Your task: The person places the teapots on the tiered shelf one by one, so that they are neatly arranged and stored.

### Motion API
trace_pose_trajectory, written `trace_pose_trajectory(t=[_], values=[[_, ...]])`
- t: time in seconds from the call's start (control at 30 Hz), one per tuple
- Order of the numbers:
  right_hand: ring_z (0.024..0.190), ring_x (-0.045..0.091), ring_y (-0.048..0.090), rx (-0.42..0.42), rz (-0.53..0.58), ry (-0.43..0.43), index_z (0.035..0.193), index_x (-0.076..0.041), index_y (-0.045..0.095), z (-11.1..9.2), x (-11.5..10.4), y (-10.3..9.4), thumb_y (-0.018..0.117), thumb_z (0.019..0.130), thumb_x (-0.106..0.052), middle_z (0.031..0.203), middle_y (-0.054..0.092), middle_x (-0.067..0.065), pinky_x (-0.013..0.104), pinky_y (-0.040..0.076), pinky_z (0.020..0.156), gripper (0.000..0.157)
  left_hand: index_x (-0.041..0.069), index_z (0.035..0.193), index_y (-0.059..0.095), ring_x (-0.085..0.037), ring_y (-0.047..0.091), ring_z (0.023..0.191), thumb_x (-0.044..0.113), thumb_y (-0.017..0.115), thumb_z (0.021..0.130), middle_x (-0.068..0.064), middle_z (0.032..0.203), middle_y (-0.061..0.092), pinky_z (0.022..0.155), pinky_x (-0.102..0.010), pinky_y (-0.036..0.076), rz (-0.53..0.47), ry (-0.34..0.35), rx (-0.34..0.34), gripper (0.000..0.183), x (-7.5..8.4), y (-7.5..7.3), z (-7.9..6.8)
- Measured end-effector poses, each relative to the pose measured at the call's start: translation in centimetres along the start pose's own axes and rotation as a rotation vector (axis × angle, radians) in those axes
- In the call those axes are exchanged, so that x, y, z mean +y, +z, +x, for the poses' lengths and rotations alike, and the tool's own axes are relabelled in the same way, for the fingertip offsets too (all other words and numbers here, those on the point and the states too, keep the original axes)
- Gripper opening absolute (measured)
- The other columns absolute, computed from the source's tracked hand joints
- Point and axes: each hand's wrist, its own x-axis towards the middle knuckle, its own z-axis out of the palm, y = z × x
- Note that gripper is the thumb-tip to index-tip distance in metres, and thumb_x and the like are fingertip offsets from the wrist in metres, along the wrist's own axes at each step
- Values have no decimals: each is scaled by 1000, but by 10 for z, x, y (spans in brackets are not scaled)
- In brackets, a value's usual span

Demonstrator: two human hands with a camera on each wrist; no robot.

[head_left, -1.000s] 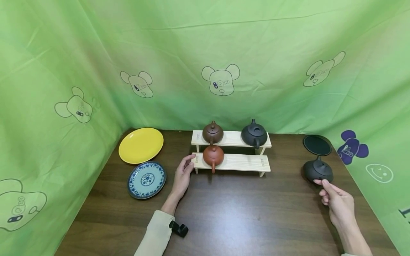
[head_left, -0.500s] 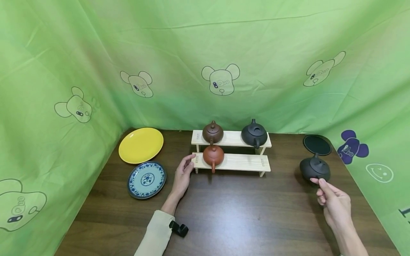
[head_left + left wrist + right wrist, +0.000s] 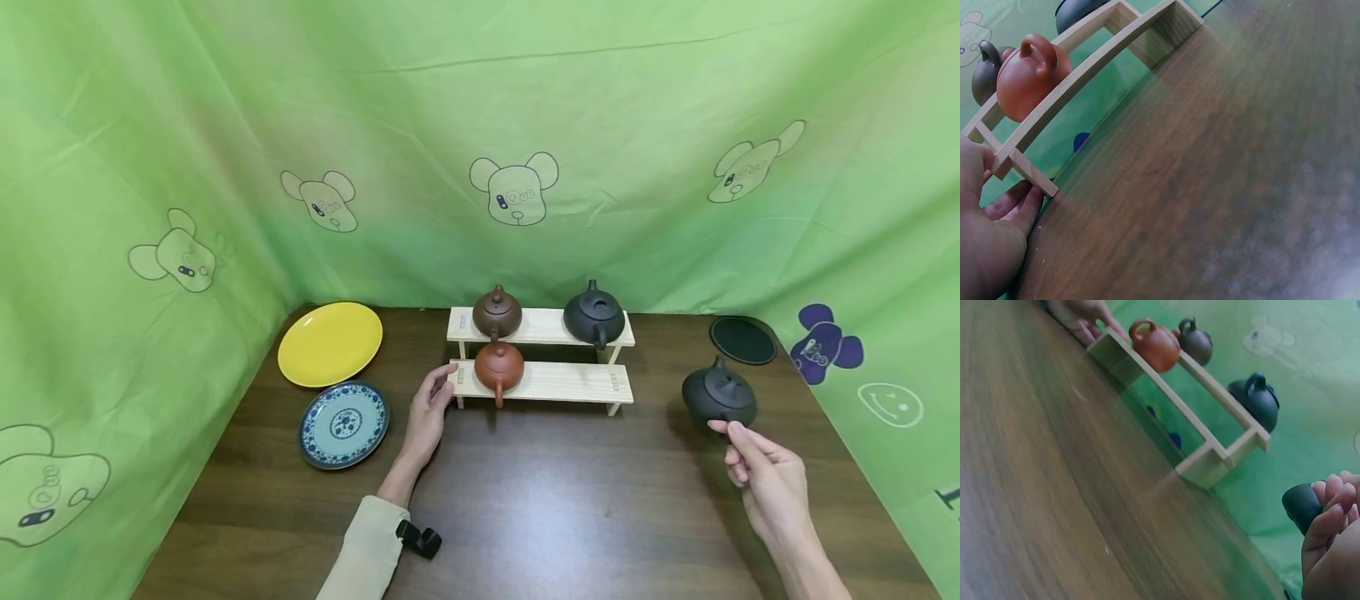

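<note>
A black teapot (image 3: 720, 395) is raised off the table at the right; my right hand (image 3: 768, 483) pinches its handle, which the fingers largely hide. In the right wrist view only part of that teapot (image 3: 1302, 506) shows beside the fingers. At the left end of the two-tier wooden stand (image 3: 562, 382), my left hand (image 3: 426, 421) grips the lower board, thumb and fingers about its end. A reddish-brown teapot (image 3: 498, 367) sits on the lower tier's left. The upper tier bears a dark brown teapot (image 3: 497, 312) and another black teapot (image 3: 595, 315).
To the left lie a yellow plate (image 3: 330, 343) and a blue patterned plate (image 3: 344, 425). A dark round coaster (image 3: 743, 340) lies at the back right. Green cloth (image 3: 420, 108) hangs behind and at both sides of the brown table (image 3: 555, 508).
My right hand has carried the black teapot leftward and slightly up, away from beside the coaster. The left hand keeps its place on the stand.
</note>
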Motion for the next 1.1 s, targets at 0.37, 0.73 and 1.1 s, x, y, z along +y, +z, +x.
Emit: trace_pose_trajectory(t=[0.37,0.73,1.1], values=[[53,7,43,-67,1,-52,105,-1,88,-15,1,24,54,113,6,77,76,-1,33,12,54,35,14,150,65,-21,57,143,21,56,118,-6,157,62,108,-29,55,6,70,5,35,6,1,-5],[54,15,31,-75,-71,-41,102,-3,88,-22,10,40,55,113,5,66,66,-4,35,12,54,35,22,151,65,-25,53,149,20,56,118,-2,161,59,113,-27,50,1,-16,-11,34,3,-1,0],[58,21,25,-92,-101,-71,103,3,86,-28,21,59,55,112,6,65,63,-4,37,11,52,32,20,149,66,-24,51,151,17,55,117,-1,160,60,117,-33,50,17,-25,11,34,18,4,-6]])
